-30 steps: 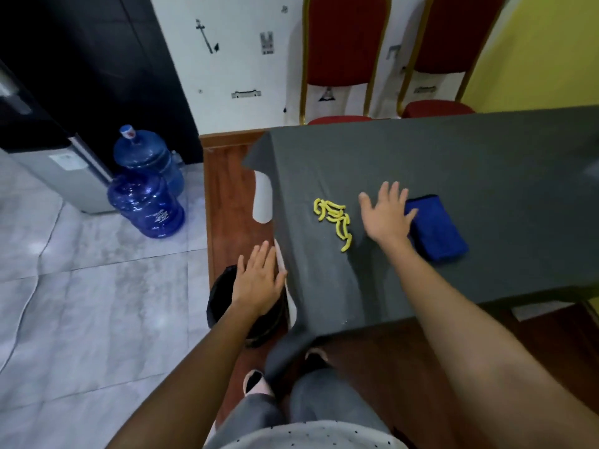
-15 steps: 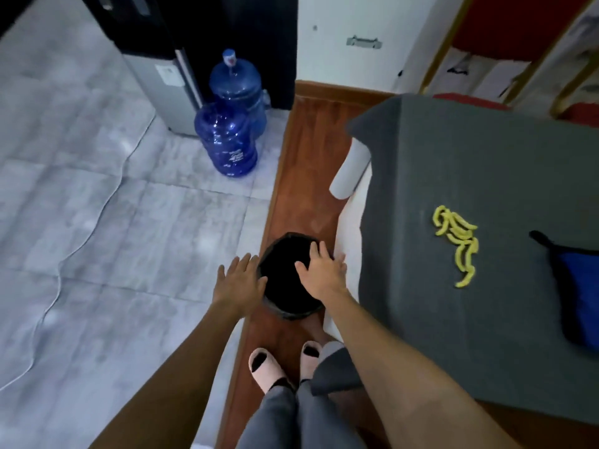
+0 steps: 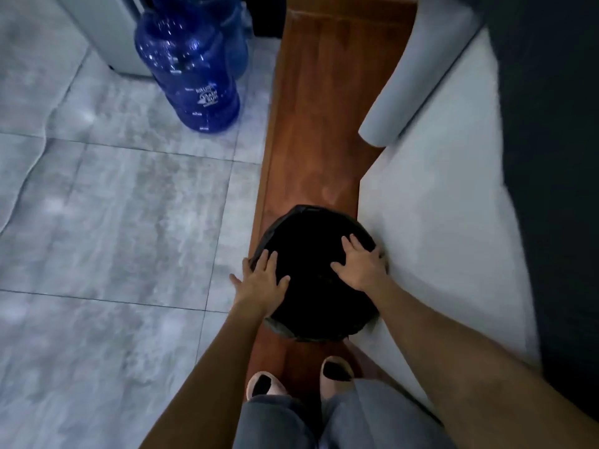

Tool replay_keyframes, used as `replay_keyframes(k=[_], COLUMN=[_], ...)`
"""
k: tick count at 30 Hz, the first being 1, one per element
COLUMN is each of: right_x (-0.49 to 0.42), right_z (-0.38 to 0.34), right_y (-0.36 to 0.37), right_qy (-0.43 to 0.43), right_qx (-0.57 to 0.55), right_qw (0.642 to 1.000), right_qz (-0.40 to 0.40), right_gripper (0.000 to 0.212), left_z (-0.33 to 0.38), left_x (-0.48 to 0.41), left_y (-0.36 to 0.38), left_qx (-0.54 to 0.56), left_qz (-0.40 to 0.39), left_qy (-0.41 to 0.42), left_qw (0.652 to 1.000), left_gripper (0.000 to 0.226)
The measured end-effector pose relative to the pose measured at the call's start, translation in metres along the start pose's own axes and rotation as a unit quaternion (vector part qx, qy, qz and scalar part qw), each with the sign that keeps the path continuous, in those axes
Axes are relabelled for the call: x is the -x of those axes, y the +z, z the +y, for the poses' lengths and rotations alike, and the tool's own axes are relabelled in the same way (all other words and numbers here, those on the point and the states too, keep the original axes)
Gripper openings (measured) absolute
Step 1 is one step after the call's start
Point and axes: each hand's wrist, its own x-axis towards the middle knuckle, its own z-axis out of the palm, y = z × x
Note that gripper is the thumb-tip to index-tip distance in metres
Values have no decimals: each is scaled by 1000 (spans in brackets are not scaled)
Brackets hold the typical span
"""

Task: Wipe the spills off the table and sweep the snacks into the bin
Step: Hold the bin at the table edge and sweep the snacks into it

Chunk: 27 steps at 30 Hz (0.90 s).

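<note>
A round bin lined with a black bag (image 3: 308, 251) stands on the wooden floor strip, right against the white side of the table. My left hand (image 3: 262, 281) lies over the bin's left rim with fingers spread. My right hand (image 3: 361, 265) lies over the right rim, fingers also apart. Neither hand holds anything. The table's dark grey cloth (image 3: 551, 157) hangs along the right edge of the view. The tabletop, the yellow snacks and the blue cloth are out of sight.
Two blue water bottles (image 3: 194, 76) stand at the back left beside a grey dispenser (image 3: 110, 34). Grey tiles (image 3: 113, 222) cover the floor to the left. My slippered feet (image 3: 267, 385) stand just behind the bin. A white cylindrical table leg (image 3: 418, 79) rises to the right.
The view has dropped from the tabletop down to the floor. My right hand left the table beside the snacks, and both hands came down onto the bin's rim.
</note>
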Motion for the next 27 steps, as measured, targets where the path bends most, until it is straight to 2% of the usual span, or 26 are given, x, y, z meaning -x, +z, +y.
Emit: replay_keyframes(k=[3, 6, 9, 11, 15, 18, 22, 27], right_x=[-17, -20, -8, 13, 78, 143, 226, 313], right_z=[8, 12, -2, -18, -44, -58, -72, -62], right_y=[19, 22, 13, 2, -35, -72, -123, -167], right_qy=[36, 23, 1, -15, -21, -57, -112, -157], right_qx=[-8, -53, -83, -74, -119, -143, -138, -117], right_qw=[999, 996, 993, 993, 987, 979, 969, 952], right_qz=[22, 64, 80, 88, 105, 132, 174, 237], right_gripper=[75, 75, 75, 74, 71, 68, 68, 68], left_z=[-8, -8, -8, -11, -16, -14, -2, 24], left_x=[-21, -23, -7, 16, 80, 139, 217, 299], left_y=[19, 27, 21, 6, -53, -114, -193, -262], left_qx=[35, 85, 103, 71, -18, -94, -150, -193], left_qz=[-1, 42, 62, 82, 147, 166, 181, 236], left_qy=[5, 45, 9, 0, -14, -21, -42, -22], left_qw=[999, 994, 993, 994, 989, 981, 971, 952], left_gripper=[70, 75, 79, 80, 81, 81, 84, 81])
